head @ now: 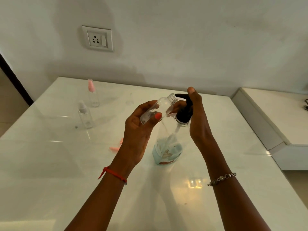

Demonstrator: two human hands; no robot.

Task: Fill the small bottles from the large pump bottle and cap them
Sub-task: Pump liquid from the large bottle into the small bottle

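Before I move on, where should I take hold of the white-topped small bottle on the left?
The white-topped bottle stands upright, bare table to its right, the pink-topped bottle apart behind it. Probably best: wrap its clear body below the top, coming from the right.

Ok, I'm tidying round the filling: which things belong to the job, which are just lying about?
Job: uncapped small clear plastic bottle in left hand; large clear bottle with black pump in right hand; pink-topped clear spray bottle; white-topped clear spray bottle; loose pink sprayer top.
Just there: white wall socket; white ledge.
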